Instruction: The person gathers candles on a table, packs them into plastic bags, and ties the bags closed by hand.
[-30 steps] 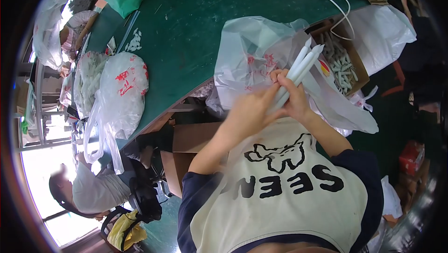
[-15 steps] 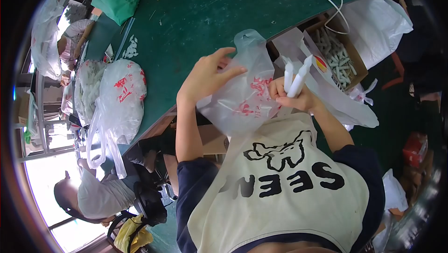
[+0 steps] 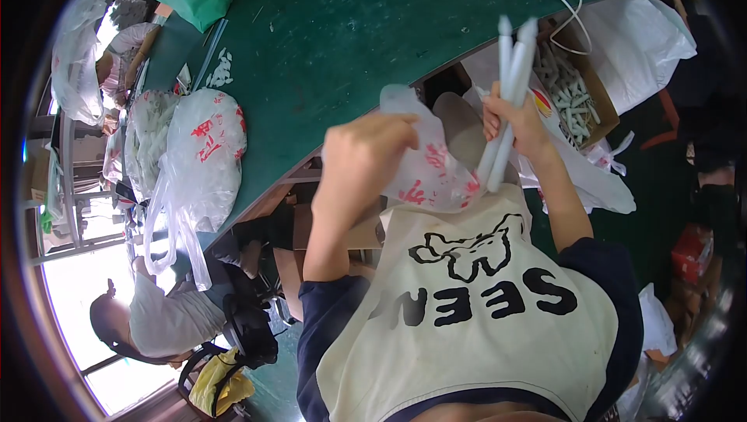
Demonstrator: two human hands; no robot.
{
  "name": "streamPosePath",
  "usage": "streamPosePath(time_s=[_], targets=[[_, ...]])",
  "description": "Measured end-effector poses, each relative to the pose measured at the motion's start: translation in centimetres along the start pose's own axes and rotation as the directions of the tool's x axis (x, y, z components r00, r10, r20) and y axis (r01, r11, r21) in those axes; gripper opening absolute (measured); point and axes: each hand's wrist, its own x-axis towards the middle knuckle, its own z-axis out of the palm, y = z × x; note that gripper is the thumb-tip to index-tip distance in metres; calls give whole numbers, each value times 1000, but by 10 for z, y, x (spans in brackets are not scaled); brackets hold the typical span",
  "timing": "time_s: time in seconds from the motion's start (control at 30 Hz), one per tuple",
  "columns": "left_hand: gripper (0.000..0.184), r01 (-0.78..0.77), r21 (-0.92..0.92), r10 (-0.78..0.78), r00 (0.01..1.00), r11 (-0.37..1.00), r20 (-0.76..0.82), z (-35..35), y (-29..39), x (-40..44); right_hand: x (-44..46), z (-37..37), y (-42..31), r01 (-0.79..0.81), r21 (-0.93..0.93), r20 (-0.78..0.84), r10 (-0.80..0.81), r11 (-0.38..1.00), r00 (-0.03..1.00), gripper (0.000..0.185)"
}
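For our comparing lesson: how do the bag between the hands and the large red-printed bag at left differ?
The near bag looks limp; the left bag bulges. The near bag spreads between the left hand and right hand; the left bag rests on the table, away from both. Both are translucent plastic with red print.

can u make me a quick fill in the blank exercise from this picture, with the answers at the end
1. The long white sticks are held in the person's ____ hand.
2. Near the blurred left hand, a translucent bag is printed in ____.
3. The tabletop is coloured ____.
4. The open box holding small white pieces is made of ____.

Missing words: right; red; green; cardboard.
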Motion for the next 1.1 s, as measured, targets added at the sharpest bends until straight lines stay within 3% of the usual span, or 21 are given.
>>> streamPosePath(time_s=[0.13,0.3,0.43,0.6,0.73,0.83,0.9,1.03,1.1], targets=[[11,-326,243,334,943,914,10,22,15,-2,0,10,-1,-210,-133,-26,208,969,978,24],[13,-448,359,423,894,819,150,34,26,-5,-2,7,5,-204,-184,126,229,962,965,26],[12,-491,367,456,871,790,181,41,31,-5,0,9,2,-232,-167,76,247,958,966,27],[16,-426,356,409,904,832,126,46,32,-7,-1,11,-8,-231,-162,68,244,959,967,29],[30,-298,375,326,945,878,-14,33,29,1,-5,14,-17,3,-37,-4,-4,999,1000,28],[37,-77,440,129,988,895,-89,15,31,3,-10,14,-30,206,-3,-41,-206,979,978,29],[36,5,474,45,995,881,-93,6,33,-1,-13,14,-33,271,62,55,-274,961,960,30],[30,-59,490,198,951,870,-238,6,31,2,-19,17,-33,335,196,153,-366,922,918,31],[28,-53,513,226,933,857,-281,4,35,-2,-18,17,-32,362,138,167,-382,922,909,31]])
